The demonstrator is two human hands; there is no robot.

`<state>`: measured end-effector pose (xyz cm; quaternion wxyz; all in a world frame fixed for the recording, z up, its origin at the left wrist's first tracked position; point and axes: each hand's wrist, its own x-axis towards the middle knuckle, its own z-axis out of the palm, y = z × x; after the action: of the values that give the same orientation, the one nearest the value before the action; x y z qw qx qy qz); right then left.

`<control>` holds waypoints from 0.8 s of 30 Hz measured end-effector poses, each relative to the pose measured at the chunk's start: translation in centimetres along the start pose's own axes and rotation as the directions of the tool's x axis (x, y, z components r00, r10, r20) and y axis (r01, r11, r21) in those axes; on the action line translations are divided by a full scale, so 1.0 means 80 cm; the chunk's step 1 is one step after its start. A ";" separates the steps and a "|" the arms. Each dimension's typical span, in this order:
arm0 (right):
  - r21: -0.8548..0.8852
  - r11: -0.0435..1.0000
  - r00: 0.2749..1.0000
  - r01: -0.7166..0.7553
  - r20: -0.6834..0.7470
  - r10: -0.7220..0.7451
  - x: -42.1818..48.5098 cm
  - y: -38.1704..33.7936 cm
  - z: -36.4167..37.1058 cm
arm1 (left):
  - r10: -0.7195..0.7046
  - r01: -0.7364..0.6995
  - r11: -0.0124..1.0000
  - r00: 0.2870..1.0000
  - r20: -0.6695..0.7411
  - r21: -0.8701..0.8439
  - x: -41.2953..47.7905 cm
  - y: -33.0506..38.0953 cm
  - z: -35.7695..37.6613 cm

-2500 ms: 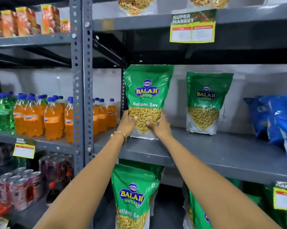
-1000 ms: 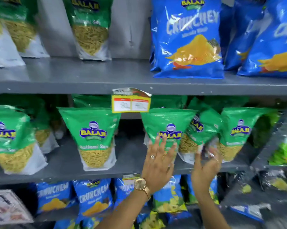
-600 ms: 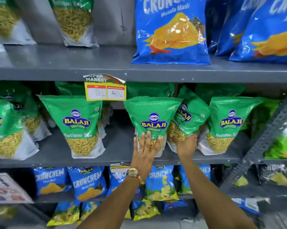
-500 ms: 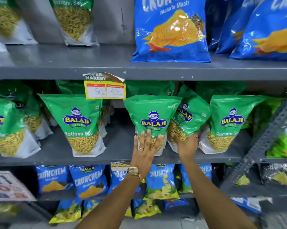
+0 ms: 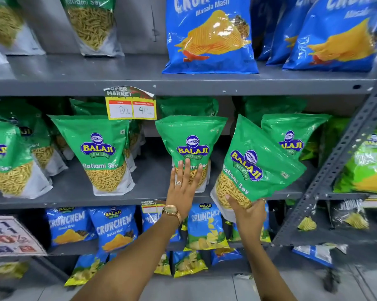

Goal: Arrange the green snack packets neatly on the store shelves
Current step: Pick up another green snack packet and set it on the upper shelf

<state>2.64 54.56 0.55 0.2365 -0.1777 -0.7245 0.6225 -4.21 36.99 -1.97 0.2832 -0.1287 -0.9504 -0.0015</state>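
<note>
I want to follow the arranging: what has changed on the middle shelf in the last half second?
The right hand has pulled the tilted Ratlami Sev packet out from behind its neighbours, toward the camera, gripping its bottom. The left hand stays flat on the centre packet. The price tag is unchanged.

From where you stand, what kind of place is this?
Most likely a supermarket aisle: grey metal shelves stocked with rows of green snack packets and blue chip bags, plus a yellow price tag printed "Super Market".

Glossy crinkled plastic green packets [image 5: 92,148], matt grey painted metal shelf [image 5: 74,85], paper price tag [image 5: 131,106]
</note>
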 end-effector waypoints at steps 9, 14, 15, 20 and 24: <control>0.214 0.972 0.935 0.102 0.314 -0.167 -0.045 -0.091 -0.084 | -0.062 0.148 0.521 0.989 0.136 -0.840 -0.020 0.011 -0.119; 0.212 0.967 0.849 0.142 0.477 -0.229 -0.081 -0.168 -0.067 | 0.018 0.131 0.225 0.990 0.139 -0.965 -0.023 -0.009 -0.250; 0.225 0.962 0.834 0.156 0.492 -0.251 -0.091 -0.186 -0.058 | 0.008 0.111 0.249 0.993 0.117 -0.962 -0.024 -0.019 -0.273; 0.299 0.922 0.770 0.245 0.518 -0.373 -0.122 -0.265 -0.006 | -0.095 0.028 0.311 0.995 -0.002 -0.950 -0.024 -0.091 -0.351; 0.341 0.887 0.716 0.310 0.531 -0.454 -0.129 -0.324 0.047 | -0.159 -0.035 0.391 0.982 -0.105 -0.920 -0.012 -0.151 -0.405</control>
<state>9.99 41.55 24.45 0.1393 0.2101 -0.7061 0.6617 10.98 22.65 25.55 0.2476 -0.2271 -0.7673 -0.5462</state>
